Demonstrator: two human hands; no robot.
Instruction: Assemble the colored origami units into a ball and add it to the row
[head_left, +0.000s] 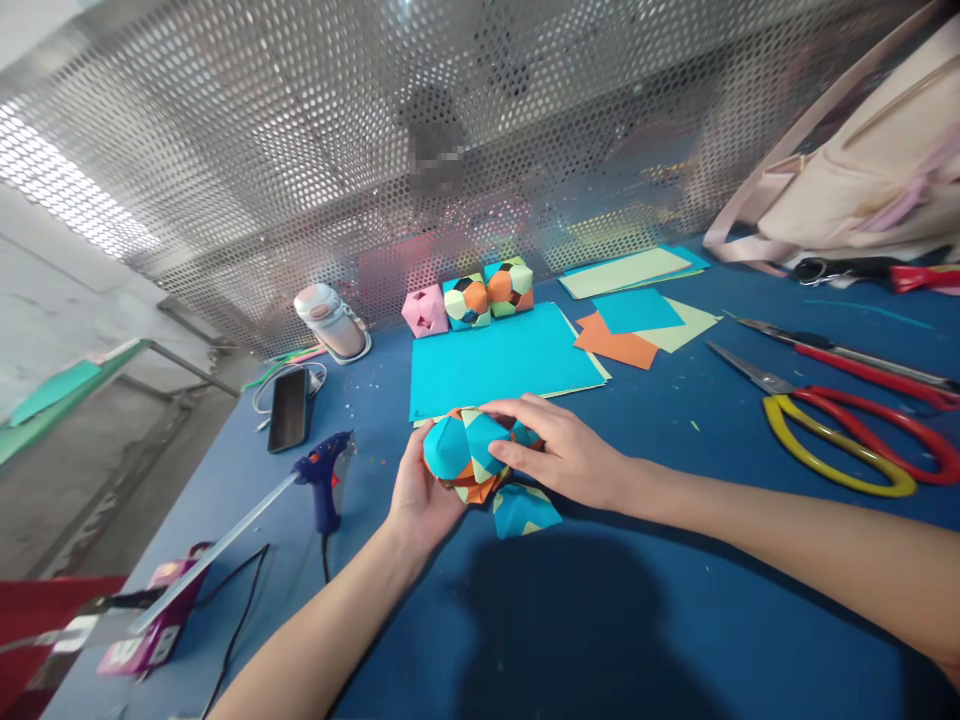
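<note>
A folded-paper ball (pixel 459 445) in blue, orange and pale green sits low over the table in front of me. My left hand (pixel 424 495) cups it from the left side, closed around its lower edge. From the right, my right hand (pixel 562 450) grips the same ball, with its fingers laid over the top and side; its thumb side partly hides the paper. A loose folded piece of blue and pale green paper (pixel 525 511) lies on the table just below my right hand.
Blue paper sheets (pixel 495 358) lie beyond my hands, with finished paper shapes (pixel 466 300) behind. Scissors (pixel 840 430) and a utility knife (pixel 855 360) are at right. At left are a glue gun (pixel 324 480), a phone (pixel 289 410) and a bottle (pixel 331 322). A perforated metal panel (pixel 337 150) stands behind.
</note>
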